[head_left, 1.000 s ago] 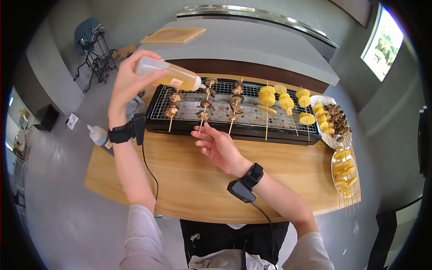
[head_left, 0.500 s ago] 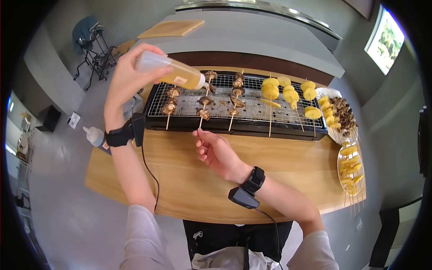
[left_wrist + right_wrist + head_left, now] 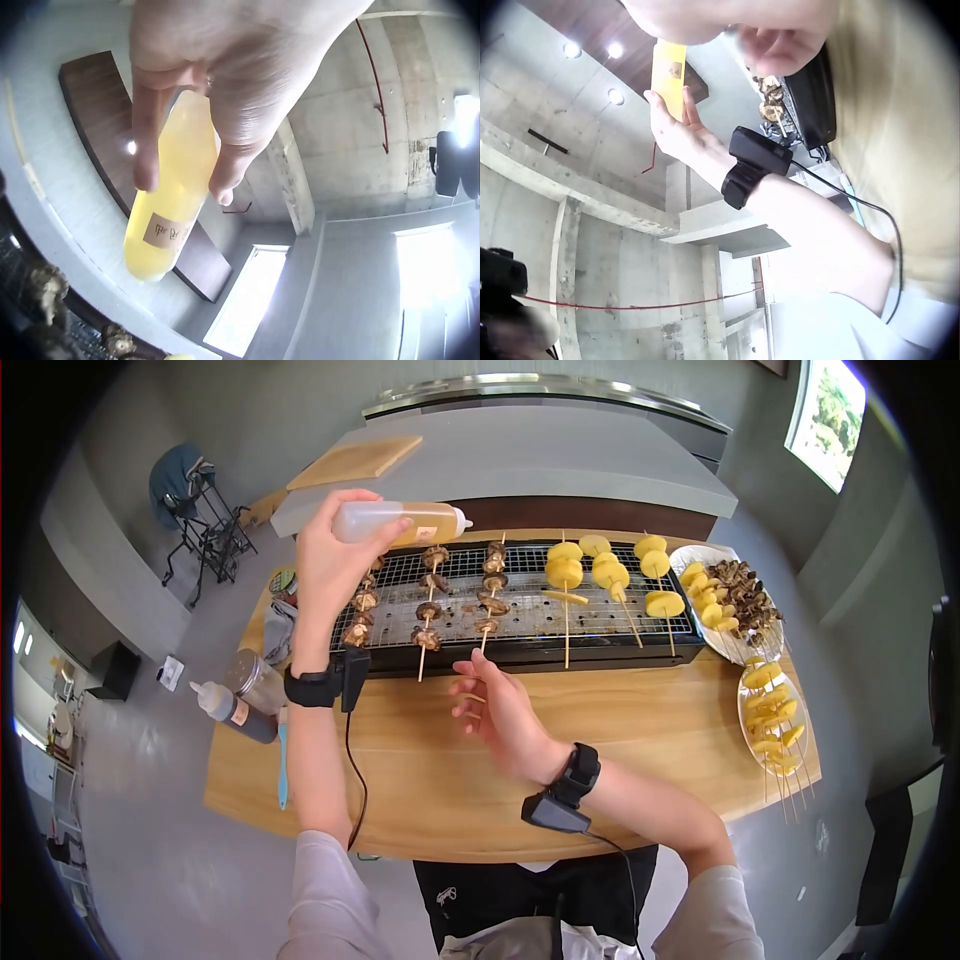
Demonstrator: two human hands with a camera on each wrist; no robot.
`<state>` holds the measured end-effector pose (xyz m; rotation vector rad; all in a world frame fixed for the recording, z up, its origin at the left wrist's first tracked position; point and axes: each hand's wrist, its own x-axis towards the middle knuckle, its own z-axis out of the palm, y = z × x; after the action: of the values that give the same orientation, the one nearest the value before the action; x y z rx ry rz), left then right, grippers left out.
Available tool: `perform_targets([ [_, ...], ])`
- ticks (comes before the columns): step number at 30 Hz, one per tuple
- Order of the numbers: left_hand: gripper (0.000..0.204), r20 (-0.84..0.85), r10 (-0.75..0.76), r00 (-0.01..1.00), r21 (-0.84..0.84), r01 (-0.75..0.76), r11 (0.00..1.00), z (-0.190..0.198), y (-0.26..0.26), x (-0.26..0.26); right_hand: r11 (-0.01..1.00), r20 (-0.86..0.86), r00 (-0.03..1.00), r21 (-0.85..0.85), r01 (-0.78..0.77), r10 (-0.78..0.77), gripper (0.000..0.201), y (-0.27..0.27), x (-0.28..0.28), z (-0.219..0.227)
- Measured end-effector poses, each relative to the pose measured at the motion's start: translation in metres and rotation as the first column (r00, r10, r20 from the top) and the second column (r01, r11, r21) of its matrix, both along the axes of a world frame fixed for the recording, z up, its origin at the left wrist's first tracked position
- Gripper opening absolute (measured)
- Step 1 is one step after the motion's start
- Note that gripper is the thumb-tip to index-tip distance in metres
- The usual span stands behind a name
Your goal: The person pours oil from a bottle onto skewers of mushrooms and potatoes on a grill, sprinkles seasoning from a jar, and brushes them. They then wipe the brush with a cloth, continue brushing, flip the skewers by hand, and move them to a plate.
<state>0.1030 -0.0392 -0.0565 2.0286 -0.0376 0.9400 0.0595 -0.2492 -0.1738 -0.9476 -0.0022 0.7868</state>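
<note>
In the head view my left hand [image 3: 338, 560] grips a squeeze bottle [image 3: 425, 522] of yellow liquid, tipped almost level above the back left of the grill, nozzle to the right. Its fingers and thumb wrap the bottle [image 3: 169, 187] in the left wrist view. My right hand [image 3: 510, 715] is at the grill's front edge, fingers loosely bent and apart, fingertips right by the stick end of a mushroom skewer [image 3: 491, 600]. Two more mushroom skewers, the middle one [image 3: 430, 600] among them, lie to its left on the black grill [image 3: 530, 655].
Potato-slice skewers [image 3: 565, 572] lie on the grill's right side. Beside it are a plate [image 3: 735, 650] of potato and mushroom skewers and an oval plate [image 3: 745, 725] with more potato. At left stand a dark-filled squeeze bottle [image 3: 235, 712], a jar [image 3: 255, 680] and a blue-handled brush [image 3: 283, 765].
The bottle has swung from nozzle-down over the middle mushroom skewer to nearly level and higher. My right hand has left that skewer's stick end and shifted right to the third one, its fingers loosening.
</note>
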Motion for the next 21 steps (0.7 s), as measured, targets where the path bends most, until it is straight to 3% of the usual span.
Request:
perform_targets([
  [1,0.04,0.003,-0.003,1.0,0.007,0.003,1.0,-0.001,-0.003,0.001,1.0,0.003,1.0,0.007,0.003,-0.003,0.039,-0.001,0.004,-0.003],
  [3,0.041,0.094,0.09,0.992,0.215,-0.108,0.971,-0.002,-0.013,0.002,0.995,-0.023,0.998,0.073,-0.064,0.066,0.032,-0.002,0.01,-0.009],
  [9,0.036,-0.091,0.041,0.995,0.238,-0.018,0.971,0.005,-0.03,0.004,0.999,-0.004,0.999,0.036,-0.04,0.04,0.03,-0.004,0.006,-0.008],
  [13,0.039,-0.1,0.025,0.995,0.404,0.018,0.915,0.015,-0.034,-0.021,0.997,-0.015,0.998,0.047,-0.053,0.054,0.031,0.0,0.007,-0.013],
  [16,0.036,-0.161,-0.015,0.987,0.354,0.072,0.933,0.012,-0.032,-0.042,0.998,-0.029,0.999,0.048,-0.039,0.04,0.032,-0.001,0.005,-0.012],
  [18,0.035,-0.169,-0.106,0.98,0.23,0.144,0.963,0.014,-0.033,-0.049,0.998,-0.023,0.999,0.055,-0.026,0.027,0.035,0.004,0.008,-0.014],
  [21,0.035,-0.255,-0.105,0.961,0.148,0.146,0.978,0.027,-0.041,-0.048,0.996,-0.003,0.999,0.079,-0.041,0.041,0.036,0.006,0.008,-0.013],
])
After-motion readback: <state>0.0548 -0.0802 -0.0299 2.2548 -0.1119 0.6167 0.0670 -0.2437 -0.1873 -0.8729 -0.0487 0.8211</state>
